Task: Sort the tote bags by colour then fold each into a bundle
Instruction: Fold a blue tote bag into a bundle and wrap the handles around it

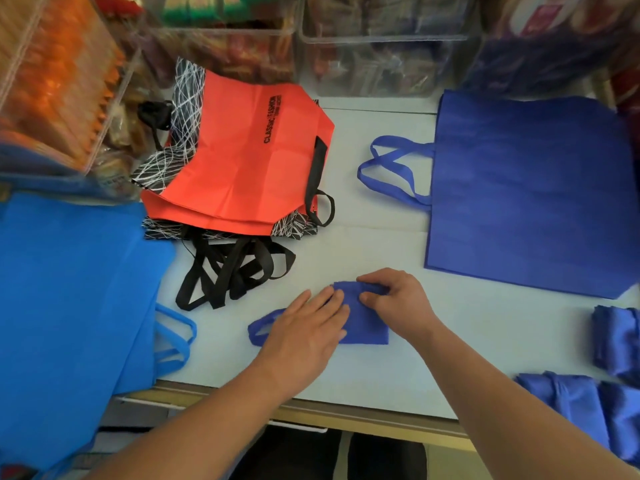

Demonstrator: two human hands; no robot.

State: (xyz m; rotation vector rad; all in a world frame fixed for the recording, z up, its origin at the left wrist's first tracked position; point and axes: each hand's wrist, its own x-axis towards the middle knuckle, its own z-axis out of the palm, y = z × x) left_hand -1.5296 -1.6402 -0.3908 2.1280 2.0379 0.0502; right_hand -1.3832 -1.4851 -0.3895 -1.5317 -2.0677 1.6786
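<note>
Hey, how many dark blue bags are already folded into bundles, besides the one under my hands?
3 bundles show: one at the frame's right edge, two side by side below it, nearer you. The frame crops them, so more may be hidden.

light: bright, even | shadows: faint | edges: warped | top edge: blurred

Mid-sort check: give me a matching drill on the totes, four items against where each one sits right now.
1 red totes
2 light blue tote
3 flat dark blue tote
4 part-folded dark blue tote

A far right, spread flat
B under the left hand and right hand
C near left edge
D stacked, black handles

Pairs: 1-D, 2-C, 3-A, 4-B
</note>
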